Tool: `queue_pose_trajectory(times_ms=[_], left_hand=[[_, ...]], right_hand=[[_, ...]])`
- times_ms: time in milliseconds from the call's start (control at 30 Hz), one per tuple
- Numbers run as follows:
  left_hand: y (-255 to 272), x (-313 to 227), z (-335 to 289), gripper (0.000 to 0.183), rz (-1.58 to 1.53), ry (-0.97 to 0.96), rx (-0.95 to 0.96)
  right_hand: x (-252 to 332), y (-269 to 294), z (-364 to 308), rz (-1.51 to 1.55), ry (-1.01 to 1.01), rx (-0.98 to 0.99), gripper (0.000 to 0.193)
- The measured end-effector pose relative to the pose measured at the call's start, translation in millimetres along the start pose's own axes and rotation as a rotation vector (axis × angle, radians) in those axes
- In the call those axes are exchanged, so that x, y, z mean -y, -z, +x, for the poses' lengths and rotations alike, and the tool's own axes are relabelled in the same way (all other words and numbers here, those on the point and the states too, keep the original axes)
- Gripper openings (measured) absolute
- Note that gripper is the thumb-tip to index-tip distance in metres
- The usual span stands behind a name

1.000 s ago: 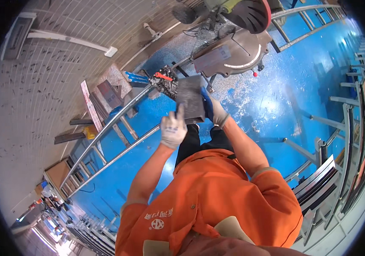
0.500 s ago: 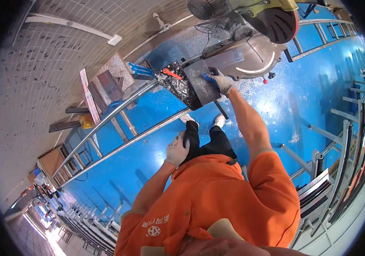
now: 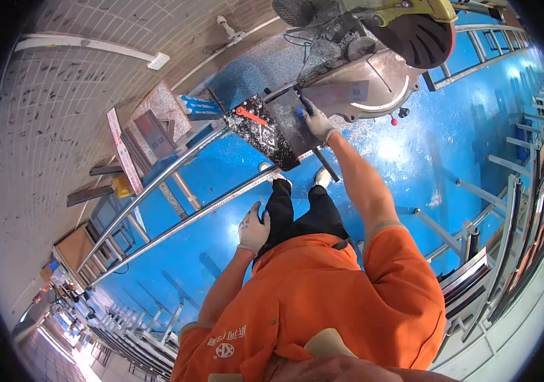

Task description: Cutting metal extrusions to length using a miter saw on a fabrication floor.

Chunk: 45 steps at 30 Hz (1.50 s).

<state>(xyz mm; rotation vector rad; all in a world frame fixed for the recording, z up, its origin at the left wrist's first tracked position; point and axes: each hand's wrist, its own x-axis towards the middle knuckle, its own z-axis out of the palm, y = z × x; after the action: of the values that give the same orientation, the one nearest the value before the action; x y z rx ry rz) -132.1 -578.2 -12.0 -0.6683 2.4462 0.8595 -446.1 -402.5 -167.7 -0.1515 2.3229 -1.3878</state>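
Dark-grey rectangular piece (image 3: 289, 124), probably metal: down from two hands to one! A second ago both hands had it out in front of the body; now it lies by the saw, its weight apparently borne from below, so a single hand seems enough to steady it.
Right hand (image 3: 317, 122), in a pale glove with blue showing at a fingertip: over the piece's right-hand part, fingers reaching toward its far edge. Pressing flat or curled round the edge? I can't tell from up here.
Left hand (image 3: 254, 229), in a pale glove with grey marks: off the piece altogether, hanging beside the black-trousered left leg (image 3: 278, 213), loosely open, nothing visible in it, the piece well out ahead.
Brownish-grey metal saw base (image 3: 374, 86) with a pale curved scale: just right of the piece; contact is hard to judge.
Dark plate (image 3: 279, 153) strewn with shavings: on the piece's left side, an orange lever (image 3: 251, 116) lying across it.
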Motion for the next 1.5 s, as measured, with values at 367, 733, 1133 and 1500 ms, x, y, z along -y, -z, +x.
queue_pose_trajectory(times_ms=[367,733,1133,1500], left_hand=[[12,-148,138,0.055,0.537,-0.429,-0.093],[-16,-179,245,0.057,0.708,-0.449,0.064],[-14,-166,237,0.062,0.742,-0.402,-0.073],[-9,-154,211,0.068,0.772,-0.342,-0.130]], right_hand=[[7,22,3,-0.207,-0.050,0.023,0.049],[-52,143,-3,-0.958,0.284,-0.202,0.058],[-4,114,-12,-0.700,0.285,-0.073,0.060],[-16,58,-91,-0.193,-0.205,-0.036,0.051]])
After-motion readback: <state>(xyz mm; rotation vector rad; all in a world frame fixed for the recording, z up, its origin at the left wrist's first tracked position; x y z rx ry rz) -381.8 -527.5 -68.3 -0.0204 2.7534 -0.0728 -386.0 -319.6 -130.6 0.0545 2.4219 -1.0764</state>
